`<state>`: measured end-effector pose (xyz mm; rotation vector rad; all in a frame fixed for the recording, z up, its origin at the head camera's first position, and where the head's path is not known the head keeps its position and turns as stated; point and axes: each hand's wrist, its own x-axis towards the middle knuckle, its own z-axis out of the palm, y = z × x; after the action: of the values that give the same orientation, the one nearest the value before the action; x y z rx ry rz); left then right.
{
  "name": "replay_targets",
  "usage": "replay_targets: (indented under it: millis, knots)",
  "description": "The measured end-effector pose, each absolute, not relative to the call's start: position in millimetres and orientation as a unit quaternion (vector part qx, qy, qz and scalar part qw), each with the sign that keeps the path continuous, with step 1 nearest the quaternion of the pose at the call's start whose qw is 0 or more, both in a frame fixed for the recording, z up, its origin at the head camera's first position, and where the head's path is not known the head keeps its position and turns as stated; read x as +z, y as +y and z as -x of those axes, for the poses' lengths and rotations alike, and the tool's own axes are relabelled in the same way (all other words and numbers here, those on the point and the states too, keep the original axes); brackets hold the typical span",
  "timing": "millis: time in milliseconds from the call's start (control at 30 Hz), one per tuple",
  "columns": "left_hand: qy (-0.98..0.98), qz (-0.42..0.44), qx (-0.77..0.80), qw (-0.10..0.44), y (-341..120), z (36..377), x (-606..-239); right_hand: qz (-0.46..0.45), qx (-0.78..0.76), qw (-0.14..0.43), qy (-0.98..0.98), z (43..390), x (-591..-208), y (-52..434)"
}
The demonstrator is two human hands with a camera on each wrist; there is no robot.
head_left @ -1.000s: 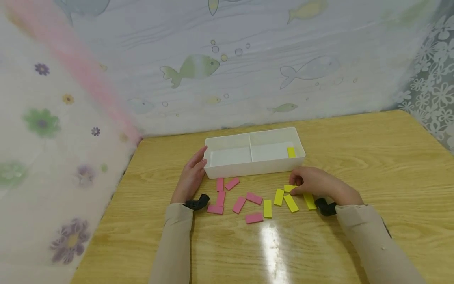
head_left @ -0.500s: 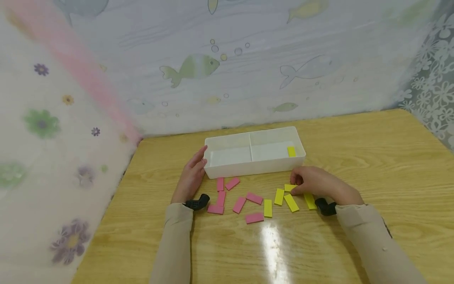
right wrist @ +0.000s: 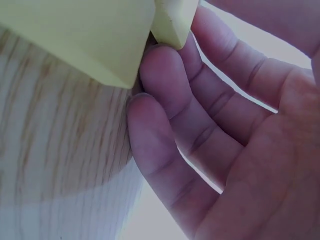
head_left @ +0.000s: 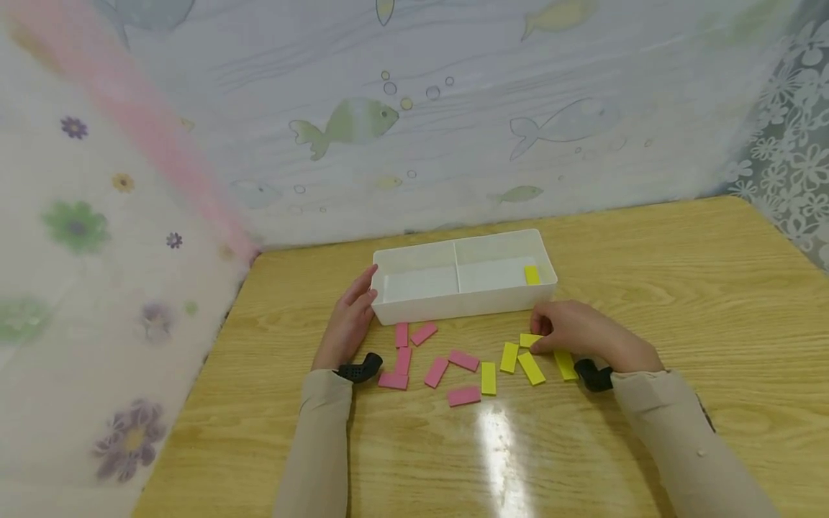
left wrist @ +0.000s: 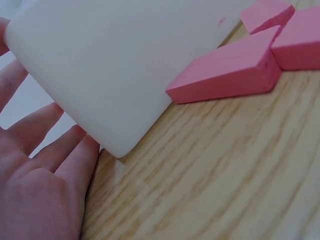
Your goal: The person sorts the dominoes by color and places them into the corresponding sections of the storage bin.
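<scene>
A white two-compartment tray (head_left: 453, 306) sits on the wooden table (head_left: 680, 288). One yellow block (head_left: 532, 275) lies in its right compartment; the left one shows nothing inside. My left hand (head_left: 363, 291) rests with straight fingers against the tray's left end, and its fingers (left wrist: 65, 160) touch the tray corner (left wrist: 100, 75). My right hand (head_left: 540, 334) is curled over a yellow block (head_left: 528, 339) just in front of the tray. In the right wrist view its fingertips (right wrist: 160, 70) press on that block's end (right wrist: 172, 20), beside another yellow block (right wrist: 75, 35).
Several pink blocks (head_left: 437, 373) lie scattered in front of the tray's left half, and two show close up (left wrist: 225, 72). Several yellow blocks (head_left: 488, 378) lie to their right. Patterned fabric walls rise behind and to the left. Bare wood stretches to the right.
</scene>
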<state>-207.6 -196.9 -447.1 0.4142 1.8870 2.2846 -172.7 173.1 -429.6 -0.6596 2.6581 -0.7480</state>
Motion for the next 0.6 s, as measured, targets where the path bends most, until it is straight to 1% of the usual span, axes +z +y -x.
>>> replay_targets:
  millis: [333,600]
  knots:
    - [0.625,-0.139,0.764,0.079,-199.7,207.6,-448.6,0.234,-0.274,0.152,0.920,172.1,-429.1,173.0]
    - [0.628,-0.145,0.761,0.079,-199.2,208.1,-448.5,0.263,-0.284,0.144,0.911,173.6,-427.9,175.6]
